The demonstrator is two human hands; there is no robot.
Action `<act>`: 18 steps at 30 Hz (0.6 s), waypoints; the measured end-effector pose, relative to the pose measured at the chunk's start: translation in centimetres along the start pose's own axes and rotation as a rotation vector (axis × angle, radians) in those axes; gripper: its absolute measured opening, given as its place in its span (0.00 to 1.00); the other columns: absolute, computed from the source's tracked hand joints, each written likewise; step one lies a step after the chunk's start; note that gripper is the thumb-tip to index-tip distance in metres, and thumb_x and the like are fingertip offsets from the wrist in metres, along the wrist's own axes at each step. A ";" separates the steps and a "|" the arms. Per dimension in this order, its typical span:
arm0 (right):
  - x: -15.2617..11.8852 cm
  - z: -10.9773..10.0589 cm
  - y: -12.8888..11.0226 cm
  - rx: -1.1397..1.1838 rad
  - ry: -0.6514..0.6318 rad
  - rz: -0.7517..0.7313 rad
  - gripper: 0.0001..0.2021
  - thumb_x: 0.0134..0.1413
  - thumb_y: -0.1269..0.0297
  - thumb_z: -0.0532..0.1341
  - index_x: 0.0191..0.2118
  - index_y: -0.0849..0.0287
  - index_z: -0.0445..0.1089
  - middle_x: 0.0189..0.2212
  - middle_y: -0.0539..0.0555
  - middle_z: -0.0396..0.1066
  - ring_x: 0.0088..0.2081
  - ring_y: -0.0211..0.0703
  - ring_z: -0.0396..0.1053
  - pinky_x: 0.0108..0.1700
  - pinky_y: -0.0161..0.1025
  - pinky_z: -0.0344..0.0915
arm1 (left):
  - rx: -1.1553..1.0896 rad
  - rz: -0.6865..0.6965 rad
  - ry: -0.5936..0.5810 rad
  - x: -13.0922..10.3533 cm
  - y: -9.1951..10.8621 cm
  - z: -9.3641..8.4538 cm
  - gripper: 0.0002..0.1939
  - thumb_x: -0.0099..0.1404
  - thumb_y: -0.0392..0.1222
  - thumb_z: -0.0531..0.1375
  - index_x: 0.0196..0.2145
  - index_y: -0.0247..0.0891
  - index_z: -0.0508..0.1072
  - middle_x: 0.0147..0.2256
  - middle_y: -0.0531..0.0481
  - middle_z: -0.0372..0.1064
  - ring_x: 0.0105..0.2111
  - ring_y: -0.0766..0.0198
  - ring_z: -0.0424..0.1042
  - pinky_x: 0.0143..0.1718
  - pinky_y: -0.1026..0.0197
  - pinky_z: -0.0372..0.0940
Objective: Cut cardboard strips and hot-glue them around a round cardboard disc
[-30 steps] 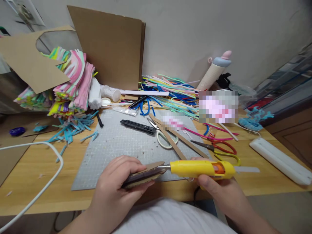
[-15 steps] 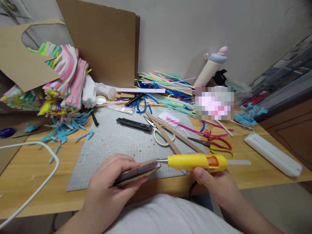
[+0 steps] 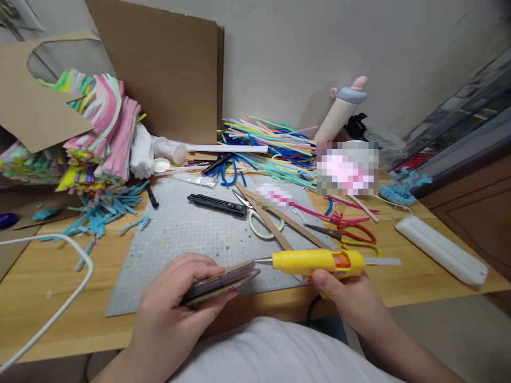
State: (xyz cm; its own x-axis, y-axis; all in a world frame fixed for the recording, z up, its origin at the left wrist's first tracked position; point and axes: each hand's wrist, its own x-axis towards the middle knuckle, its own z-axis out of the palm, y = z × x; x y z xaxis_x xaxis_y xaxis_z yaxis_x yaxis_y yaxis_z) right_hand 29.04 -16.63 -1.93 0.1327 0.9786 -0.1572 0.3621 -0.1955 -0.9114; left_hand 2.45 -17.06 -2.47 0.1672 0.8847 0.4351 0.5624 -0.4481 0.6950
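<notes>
My left hand (image 3: 179, 298) is closed around a small layered cardboard piece (image 3: 223, 283), brown outside with dark and pale layers between. Its edge faces right, above the near side of the grey cutting mat (image 3: 159, 255). In my right hand (image 3: 347, 292) is a yellow hot glue gun (image 3: 307, 261), a translucent glue stick (image 3: 383, 261) poking out of its back. The metal nozzle meets the upper right corner of the cardboard piece. My fingers hide part of the glue gun's handle and the piece's left end.
On the mat lie a black utility knife (image 3: 217, 205), white-handled scissors (image 3: 265, 226) and cardboard strips (image 3: 271, 223). Red-and-yellow-handled scissors (image 3: 355, 234) rest to the right, near a long white box (image 3: 441, 250). Pipe cleaners (image 3: 267, 143) pile at the back. A white cable (image 3: 80, 298) arches at left.
The whole view has shifted slightly, so everything sits a little further left. Both hands keep their holds, and the nozzle stays at the cardboard piece's edge.
</notes>
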 end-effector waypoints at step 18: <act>0.4 0.2 0.1 0.011 -0.004 0.032 0.20 0.44 0.41 0.66 0.25 0.54 0.75 0.30 0.56 0.79 0.37 0.55 0.76 0.42 0.45 0.73 | 0.012 -0.021 0.013 0.1 -0.1 -0.2 0.07 0.59 0.39 0.66 0.36 0.46 0.74 0.33 0.57 0.74 0.32 0.67 0.75 0.33 0.67 0.68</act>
State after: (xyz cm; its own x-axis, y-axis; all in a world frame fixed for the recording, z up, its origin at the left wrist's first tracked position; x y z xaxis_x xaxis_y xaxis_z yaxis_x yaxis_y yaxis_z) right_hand 28.96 -16.21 -2.20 0.1405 0.9722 -0.1875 0.3479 -0.2258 -0.9100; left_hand 2.23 -16.91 -2.37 0.1449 0.8921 0.4279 0.5757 -0.4277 0.6969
